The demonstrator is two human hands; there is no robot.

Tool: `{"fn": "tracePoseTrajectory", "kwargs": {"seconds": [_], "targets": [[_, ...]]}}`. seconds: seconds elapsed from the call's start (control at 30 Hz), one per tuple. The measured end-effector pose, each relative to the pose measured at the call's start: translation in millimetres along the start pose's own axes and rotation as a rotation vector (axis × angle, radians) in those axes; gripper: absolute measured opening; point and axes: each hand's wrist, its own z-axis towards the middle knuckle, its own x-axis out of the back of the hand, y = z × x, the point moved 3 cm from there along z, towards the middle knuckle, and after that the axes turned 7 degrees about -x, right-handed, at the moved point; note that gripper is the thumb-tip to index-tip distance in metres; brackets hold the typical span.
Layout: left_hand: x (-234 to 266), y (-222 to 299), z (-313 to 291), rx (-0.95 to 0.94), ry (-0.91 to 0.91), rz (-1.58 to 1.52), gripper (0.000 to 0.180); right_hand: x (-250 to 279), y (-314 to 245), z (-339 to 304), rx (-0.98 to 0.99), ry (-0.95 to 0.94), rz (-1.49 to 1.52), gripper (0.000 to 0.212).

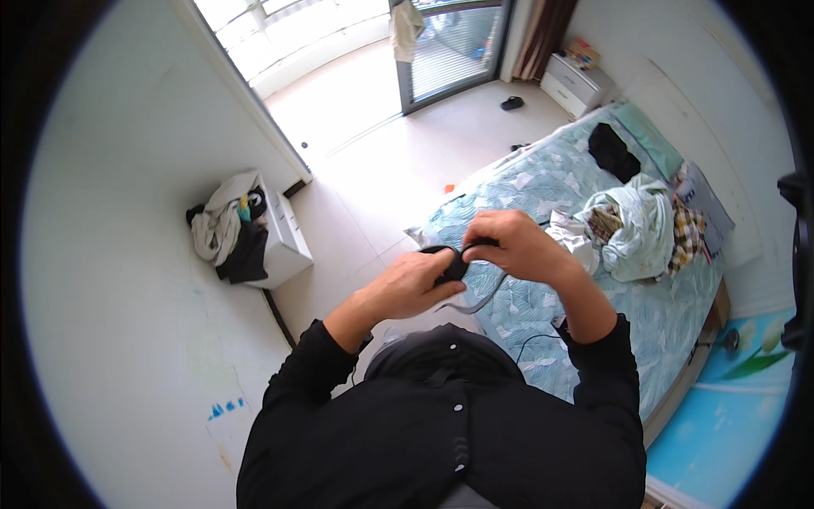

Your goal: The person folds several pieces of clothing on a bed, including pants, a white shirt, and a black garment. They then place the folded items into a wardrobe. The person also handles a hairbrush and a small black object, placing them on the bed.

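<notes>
I see the left hand point(417, 276) and right hand point(513, 243) hold a black strap point(456, 269), while a bed point(649, 318) with messy clothes point(640, 227) fills the right.

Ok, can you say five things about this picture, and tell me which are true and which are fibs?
1. The left hand and right hand both hold something black. True.
2. The person's shirt is yellow. False: the shirt is black.
3. Clothes are piled on a white cabinet. True.
4. The bed has nothing on it. False: crumpled cloth lies on the bed.
5. The glass door has a cloth hanging at it. True.
</notes>
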Motion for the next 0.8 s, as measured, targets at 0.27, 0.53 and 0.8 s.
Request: {"fn": "tracePoseTrajectory", "kwargs": {"seconds": [0.27,0.53,0.8], "targets": [[15,34,-34,-0.014,0.105,-1.133,0.036,-68,28,11,-0.019,-0.357,1.064,0.03],[25,44,-47,-0.17,0.527,-1.314,0.045,-136,-6,-3,-0.034,0.033,0.87,0.096],[37,37,-59,-0.152,0.829,-0.744,0.046,-160,-9,3,-0.06,-0.2,0.934,0.024]]}}
